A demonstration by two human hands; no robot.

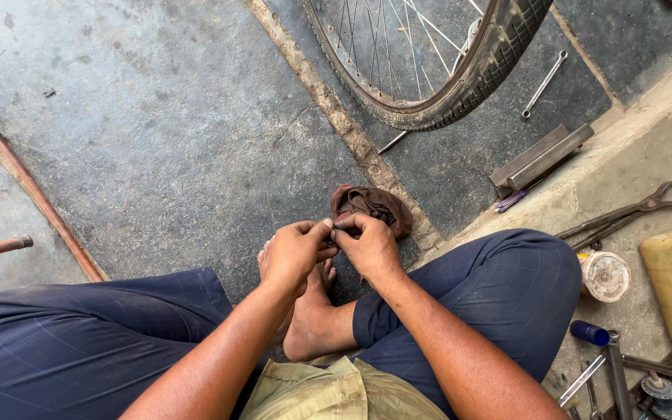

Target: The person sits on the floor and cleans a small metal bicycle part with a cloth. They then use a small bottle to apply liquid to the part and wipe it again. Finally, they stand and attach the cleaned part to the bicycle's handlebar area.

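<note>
Open stone floor (157, 132) is lying ahead; the bicycle wheel (445, 70) is standing well apart. Both hands, left hand (293, 253) and right hand (369, 245), are meeting fingertip to fingertip, each grip pinching a small dark part (334, 229) above a brown rag (371, 204).

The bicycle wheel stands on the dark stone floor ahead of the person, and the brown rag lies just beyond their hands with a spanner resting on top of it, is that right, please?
Not quite: in the head view the spanner lies on the floor right of the bicycle wheel, well apart from the brown rag.
</note>
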